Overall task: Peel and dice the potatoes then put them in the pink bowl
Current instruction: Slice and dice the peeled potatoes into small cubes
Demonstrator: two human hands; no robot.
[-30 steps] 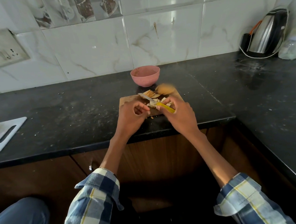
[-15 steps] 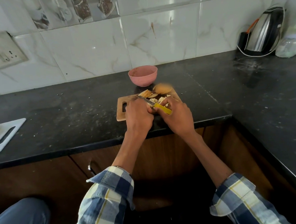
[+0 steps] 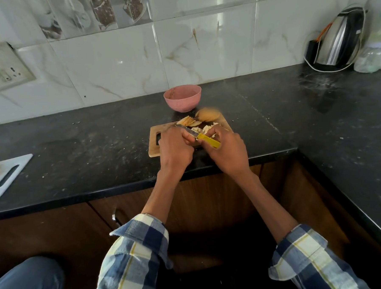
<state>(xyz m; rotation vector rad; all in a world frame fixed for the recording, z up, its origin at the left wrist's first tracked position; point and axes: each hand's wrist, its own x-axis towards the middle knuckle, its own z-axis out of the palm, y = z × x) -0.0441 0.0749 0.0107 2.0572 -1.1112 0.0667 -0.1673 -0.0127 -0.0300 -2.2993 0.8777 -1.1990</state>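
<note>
At the centre of the frame the right hand keeps its grip curled round the yellow handle of a small knife, blade pointing up and to the left. The left hand sits just beside it, fingers curled over something under the blade; what it holds is hidden by the hand itself, though it is probably a piece of potato. Compared with a moment ago, the left hand has moved up and to the right, closing against the knife hand so the two now touch over the wooden chopping board. That suggests another cut is under way, so dicing continues and nothing has gone to the bowl.

Just above the hands, pale cut potato pieces lie on the board, with a fan of slices beyond them and an unpeeled brown whole potato at the board's upper right corner. The pink bowl stands just above the board on the dark worktop, upright and apparently without potato. A white board lies at the left edge and a steel kettle at upper right.
</note>
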